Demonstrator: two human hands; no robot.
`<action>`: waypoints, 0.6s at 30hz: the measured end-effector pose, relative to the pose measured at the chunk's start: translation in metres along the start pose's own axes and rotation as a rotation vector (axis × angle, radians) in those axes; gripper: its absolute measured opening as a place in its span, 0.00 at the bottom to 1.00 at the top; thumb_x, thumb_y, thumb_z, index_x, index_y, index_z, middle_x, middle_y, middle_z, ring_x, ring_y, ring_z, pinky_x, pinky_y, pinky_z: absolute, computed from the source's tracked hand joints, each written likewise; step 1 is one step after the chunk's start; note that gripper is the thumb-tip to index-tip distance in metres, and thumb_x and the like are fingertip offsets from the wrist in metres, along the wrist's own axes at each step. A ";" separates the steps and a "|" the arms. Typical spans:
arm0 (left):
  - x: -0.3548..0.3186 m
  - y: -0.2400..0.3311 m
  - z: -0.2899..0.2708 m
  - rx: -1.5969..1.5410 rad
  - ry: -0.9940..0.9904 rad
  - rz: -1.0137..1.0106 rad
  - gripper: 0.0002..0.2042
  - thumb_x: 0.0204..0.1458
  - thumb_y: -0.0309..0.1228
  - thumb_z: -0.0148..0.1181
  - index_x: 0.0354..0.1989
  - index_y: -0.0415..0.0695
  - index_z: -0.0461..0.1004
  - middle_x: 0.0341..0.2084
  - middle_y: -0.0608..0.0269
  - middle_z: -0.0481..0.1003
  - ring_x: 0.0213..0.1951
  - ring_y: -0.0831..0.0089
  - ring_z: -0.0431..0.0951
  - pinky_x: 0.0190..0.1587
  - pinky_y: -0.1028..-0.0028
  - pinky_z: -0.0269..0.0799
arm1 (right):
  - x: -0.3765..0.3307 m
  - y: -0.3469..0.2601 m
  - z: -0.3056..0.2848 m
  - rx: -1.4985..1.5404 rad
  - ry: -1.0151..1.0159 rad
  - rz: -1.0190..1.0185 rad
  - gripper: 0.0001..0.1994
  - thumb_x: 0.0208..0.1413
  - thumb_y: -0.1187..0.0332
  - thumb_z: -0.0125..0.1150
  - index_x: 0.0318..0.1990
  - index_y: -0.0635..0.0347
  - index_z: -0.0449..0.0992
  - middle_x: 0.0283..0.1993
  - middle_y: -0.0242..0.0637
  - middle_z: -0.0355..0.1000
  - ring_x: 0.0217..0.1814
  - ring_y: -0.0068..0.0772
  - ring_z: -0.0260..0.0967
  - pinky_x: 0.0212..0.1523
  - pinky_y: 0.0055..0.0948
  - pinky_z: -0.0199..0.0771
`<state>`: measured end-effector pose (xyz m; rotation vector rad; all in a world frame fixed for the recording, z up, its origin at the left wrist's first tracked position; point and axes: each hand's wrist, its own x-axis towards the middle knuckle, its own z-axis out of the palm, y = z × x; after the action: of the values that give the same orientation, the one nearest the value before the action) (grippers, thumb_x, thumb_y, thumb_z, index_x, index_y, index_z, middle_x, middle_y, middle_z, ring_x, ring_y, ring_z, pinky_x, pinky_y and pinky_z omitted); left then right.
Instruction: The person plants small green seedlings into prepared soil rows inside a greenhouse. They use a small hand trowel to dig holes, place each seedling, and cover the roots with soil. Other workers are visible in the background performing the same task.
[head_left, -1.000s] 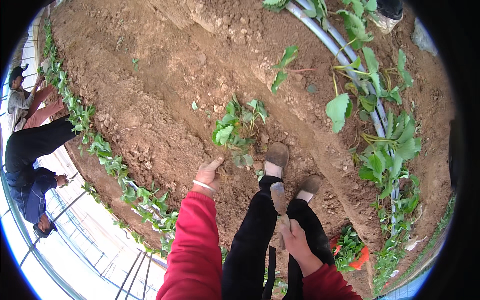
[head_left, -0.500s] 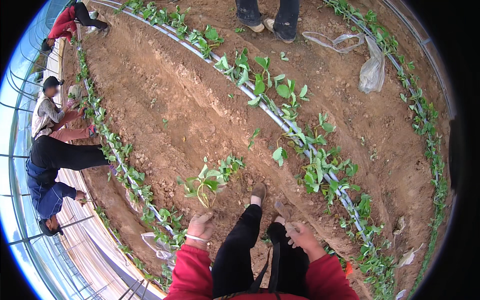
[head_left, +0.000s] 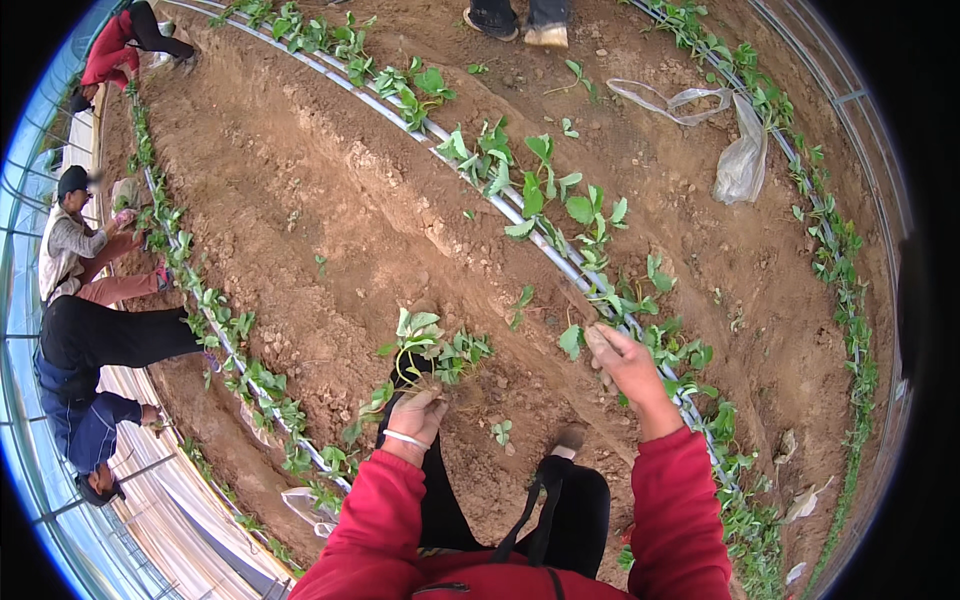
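Note:
My left hand, with a white band at its wrist, is closed round the base of a leafy seedling. The seedling's pale stems rise from the fingers, its green leaves spread above them. My right hand is stretched forward to the planted row, beside the grey pipes. Its fingers are curled round a narrow, soil-brown hand tool, whose blade blends with the earth. More seedlings lie on the soil just beyond my left hand.
Green plants line the pipes diagonally, with further rows left and right. A clear plastic bag lies at upper right. Another person's feet stand at the top. Several people bend over the left row. A small loose plant lies by my legs.
My right hand has moved forward and right with the tool, from beside my knee to the planted row. My left hand has shifted slightly forward, still holding the seedling. My legs have stepped.

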<state>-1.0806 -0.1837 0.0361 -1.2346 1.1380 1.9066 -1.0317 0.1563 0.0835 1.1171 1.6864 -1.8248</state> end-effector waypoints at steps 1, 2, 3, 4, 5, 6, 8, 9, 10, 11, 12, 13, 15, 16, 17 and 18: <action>0.025 0.007 -0.007 0.012 -0.037 -0.003 0.08 0.49 0.20 0.56 0.38 0.42 0.73 0.33 0.64 0.76 0.35 0.71 0.74 0.39 0.71 0.69 | 0.023 -0.015 0.021 0.035 -0.031 0.043 0.24 0.56 0.60 0.57 0.58 0.60 0.66 0.27 0.26 0.68 0.21 0.14 0.59 0.19 0.16 0.59; 0.050 0.011 -0.015 0.020 -0.071 -0.009 0.10 0.48 0.20 0.56 0.40 0.42 0.72 0.35 0.65 0.75 0.36 0.72 0.74 0.38 0.72 0.69 | 0.045 -0.025 0.041 0.070 -0.063 0.089 0.25 0.55 0.57 0.58 0.58 0.58 0.66 0.25 0.26 0.66 0.20 0.14 0.58 0.18 0.17 0.57; 0.070 0.011 -0.019 0.049 -0.048 -0.015 0.10 0.48 0.19 0.56 0.40 0.42 0.73 0.34 0.65 0.75 0.34 0.73 0.74 0.37 0.73 0.68 | 0.067 -0.031 0.059 0.081 -0.068 0.133 0.24 0.56 0.57 0.57 0.58 0.57 0.66 0.26 0.25 0.66 0.19 0.14 0.57 0.17 0.16 0.55; 0.088 0.014 -0.023 0.081 -0.026 -0.012 0.10 0.48 0.19 0.56 0.39 0.41 0.73 0.33 0.65 0.75 0.33 0.74 0.73 0.36 0.75 0.68 | 0.090 -0.036 0.077 0.098 -0.077 0.169 0.24 0.56 0.57 0.57 0.58 0.56 0.66 0.26 0.24 0.66 0.18 0.13 0.56 0.15 0.16 0.53; 0.103 0.019 -0.025 0.115 -0.011 -0.011 0.09 0.47 0.18 0.55 0.38 0.41 0.73 0.32 0.65 0.75 0.32 0.75 0.73 0.34 0.76 0.68 | 0.108 -0.041 0.091 0.121 -0.074 0.230 0.22 0.56 0.57 0.57 0.56 0.54 0.67 0.26 0.23 0.66 0.19 0.12 0.55 0.16 0.16 0.52; 0.118 0.028 -0.028 0.176 -0.009 -0.001 0.09 0.47 0.18 0.55 0.37 0.40 0.73 0.30 0.66 0.75 0.30 0.76 0.73 0.33 0.77 0.67 | 0.130 -0.040 0.098 0.173 -0.039 0.245 0.22 0.56 0.57 0.58 0.56 0.55 0.67 0.26 0.24 0.65 0.19 0.13 0.55 0.16 0.17 0.52; 0.137 0.036 -0.035 0.295 -0.008 -0.004 0.07 0.47 0.18 0.55 0.35 0.39 0.73 0.28 0.66 0.75 0.27 0.78 0.72 0.30 0.79 0.66 | 0.160 -0.038 0.101 0.269 0.049 0.289 0.23 0.55 0.57 0.59 0.56 0.58 0.67 0.26 0.25 0.65 0.18 0.15 0.55 0.15 0.18 0.53; 0.142 0.040 -0.038 0.288 -0.014 0.025 0.06 0.46 0.19 0.56 0.33 0.39 0.74 0.25 0.68 0.74 0.24 0.81 0.70 0.28 0.82 0.64 | 0.168 -0.039 0.097 0.301 0.109 0.289 0.22 0.56 0.59 0.58 0.56 0.57 0.66 0.26 0.25 0.64 0.18 0.15 0.55 0.15 0.18 0.54; 0.146 0.048 -0.040 0.295 -0.013 0.008 0.06 0.46 0.19 0.56 0.34 0.39 0.74 0.26 0.68 0.75 0.25 0.81 0.71 0.28 0.82 0.64 | 0.171 -0.049 0.094 0.242 0.212 0.277 0.21 0.57 0.59 0.58 0.55 0.57 0.67 0.25 0.25 0.64 0.17 0.14 0.54 0.15 0.18 0.54; 0.146 0.058 -0.045 0.304 -0.005 -0.005 0.06 0.46 0.19 0.57 0.34 0.40 0.74 0.26 0.68 0.75 0.25 0.81 0.71 0.28 0.82 0.64 | 0.171 -0.059 0.092 0.231 0.281 0.247 0.20 0.57 0.59 0.58 0.54 0.57 0.68 0.25 0.24 0.63 0.17 0.14 0.54 0.15 0.17 0.53; 0.146 0.066 -0.050 0.313 0.003 -0.017 0.07 0.46 0.19 0.57 0.34 0.40 0.74 0.26 0.68 0.75 0.25 0.81 0.71 0.28 0.82 0.64 | 0.171 -0.065 0.088 0.217 0.349 0.217 0.20 0.56 0.59 0.58 0.53 0.57 0.69 0.25 0.24 0.63 0.16 0.13 0.53 0.14 0.17 0.53; 0.146 0.072 -0.050 0.384 0.021 -0.059 0.04 0.48 0.22 0.56 0.33 0.43 0.73 0.27 0.68 0.75 0.28 0.78 0.73 0.31 0.78 0.68 | 0.169 -0.071 0.079 0.178 0.360 0.202 0.20 0.57 0.59 0.57 0.53 0.58 0.69 0.24 0.24 0.63 0.16 0.13 0.53 0.14 0.16 0.52; 0.151 0.076 -0.053 0.392 0.025 -0.062 0.04 0.48 0.23 0.56 0.33 0.44 0.73 0.27 0.68 0.74 0.29 0.78 0.73 0.31 0.78 0.68 | 0.173 -0.074 0.063 0.094 0.373 0.186 0.19 0.57 0.59 0.57 0.53 0.59 0.70 0.22 0.23 0.62 0.16 0.12 0.54 0.13 0.15 0.51; 0.151 0.078 -0.051 0.401 0.026 -0.065 0.04 0.49 0.23 0.56 0.33 0.44 0.73 0.27 0.68 0.74 0.29 0.78 0.73 0.31 0.78 0.67 | 0.177 -0.075 0.061 0.069 0.376 0.181 0.19 0.57 0.60 0.57 0.53 0.59 0.69 0.22 0.23 0.62 0.16 0.12 0.54 0.13 0.15 0.52; 0.151 0.078 -0.049 0.389 0.031 -0.081 0.04 0.49 0.22 0.55 0.33 0.44 0.73 0.27 0.69 0.74 0.29 0.78 0.73 0.31 0.78 0.67 | 0.180 -0.077 0.056 0.044 0.380 0.177 0.20 0.57 0.60 0.56 0.53 0.60 0.69 0.22 0.23 0.62 0.16 0.12 0.54 0.13 0.15 0.52; 0.152 0.077 -0.046 0.405 0.011 -0.088 0.04 0.49 0.22 0.55 0.33 0.44 0.73 0.27 0.68 0.74 0.29 0.78 0.73 0.31 0.78 0.67 | 0.182 -0.078 0.049 0.019 0.385 0.174 0.20 0.57 0.60 0.56 0.54 0.60 0.69 0.22 0.23 0.62 0.16 0.12 0.54 0.13 0.15 0.52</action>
<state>-1.1850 -0.2563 -0.0867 -1.0502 1.3690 1.5099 -1.2120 0.1624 -0.0119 1.6521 1.7082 -1.5947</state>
